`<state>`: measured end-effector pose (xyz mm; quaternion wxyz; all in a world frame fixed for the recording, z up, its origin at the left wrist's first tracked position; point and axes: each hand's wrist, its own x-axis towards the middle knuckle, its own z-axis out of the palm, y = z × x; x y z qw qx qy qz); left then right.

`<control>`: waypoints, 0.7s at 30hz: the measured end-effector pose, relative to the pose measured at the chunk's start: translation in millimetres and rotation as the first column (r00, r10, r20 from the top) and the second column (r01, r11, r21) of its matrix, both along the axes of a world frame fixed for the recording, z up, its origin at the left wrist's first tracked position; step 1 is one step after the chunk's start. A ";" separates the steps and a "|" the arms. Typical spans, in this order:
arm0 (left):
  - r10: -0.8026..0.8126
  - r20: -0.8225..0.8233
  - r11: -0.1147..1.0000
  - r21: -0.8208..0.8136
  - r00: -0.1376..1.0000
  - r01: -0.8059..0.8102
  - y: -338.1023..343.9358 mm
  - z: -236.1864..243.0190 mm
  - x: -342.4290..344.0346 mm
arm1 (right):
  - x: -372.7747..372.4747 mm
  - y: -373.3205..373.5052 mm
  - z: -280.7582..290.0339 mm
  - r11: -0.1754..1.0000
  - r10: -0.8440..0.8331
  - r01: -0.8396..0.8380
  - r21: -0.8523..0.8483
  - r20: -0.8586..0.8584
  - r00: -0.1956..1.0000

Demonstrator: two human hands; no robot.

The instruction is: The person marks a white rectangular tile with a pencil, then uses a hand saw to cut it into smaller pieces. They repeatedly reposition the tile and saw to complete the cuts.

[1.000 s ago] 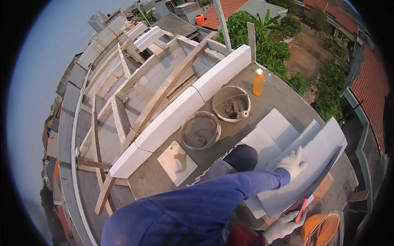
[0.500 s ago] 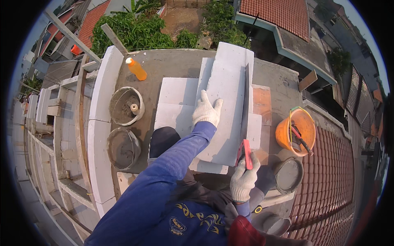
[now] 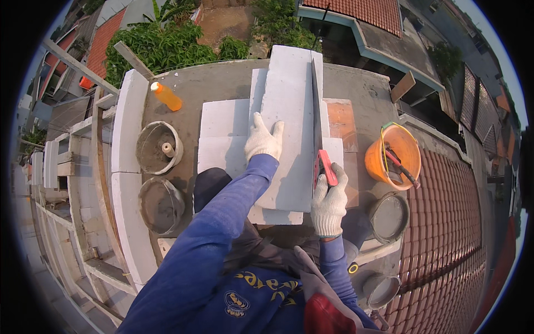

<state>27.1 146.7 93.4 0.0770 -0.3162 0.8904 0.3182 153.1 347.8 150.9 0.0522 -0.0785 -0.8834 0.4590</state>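
A long white lightweight block [image 3: 292, 100] lies on top of other pale blocks [image 3: 222, 125] in front of me. My left hand [image 3: 264, 142], in a knitted white glove, presses on its left part with thumb and fingers spread. In my gloved right hand [image 3: 329, 206] is the red handle of a handsaw [image 3: 328, 168]. The fingers are wrapped round that handle. The saw's dark blade [image 3: 317, 103] runs away from me along the block's right side, edge toward the block. How deep its teeth sit is hidden.
Two mortar buckets [image 3: 161, 205] and an orange bottle [image 3: 166, 96] stand to the left, beside a low white block wall [image 3: 127, 133]. At right are an orange bucket [image 3: 378, 158] with tools, a grey bucket [image 3: 389, 218] and a tiled roof [image 3: 445, 222] past the slab's edge.
My right hand has pushed the saw slightly forward along the block. The left hand stays spread on the block. The whole view has shifted a little.
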 end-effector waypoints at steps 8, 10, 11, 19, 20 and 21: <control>-0.001 -0.008 1.000 -0.020 1.000 0.001 0.1 3.5 -1.1 | -157.8 -31.1 -2.2 0.993 -0.004 0.003 0.122 0.010 1.000; 0.003 0.014 1.000 -0.019 1.000 -0.003 0.8 2.1 0.2 | -218.6 -43.0 -4.5 0.981 0.020 -0.004 0.196 -0.076 0.997; 0.000 0.013 1.000 -0.018 1.000 0.001 1.4 0.3 3.1 | -222.6 -40.3 -5.9 0.975 0.059 -0.036 0.220 -0.102 0.993; 0.014 -0.025 1.000 0.010 1.000 -0.014 -1.3 -7.7 -1.4 | 78.1 13.5 -3.1 0.996 -0.073 0.079 -0.044 0.131 0.989; 0.016 -0.016 1.000 0.009 1.000 -0.016 -1.8 -7.2 -1.7 | 78.6 12.8 -3.3 0.999 -0.040 0.041 -0.025 0.050 0.998; 0.009 -0.016 1.000 0.007 1.000 -0.009 -1.9 -6.7 -1.9 | 62.9 8.2 -4.6 0.999 -0.046 0.046 -0.006 0.048 0.998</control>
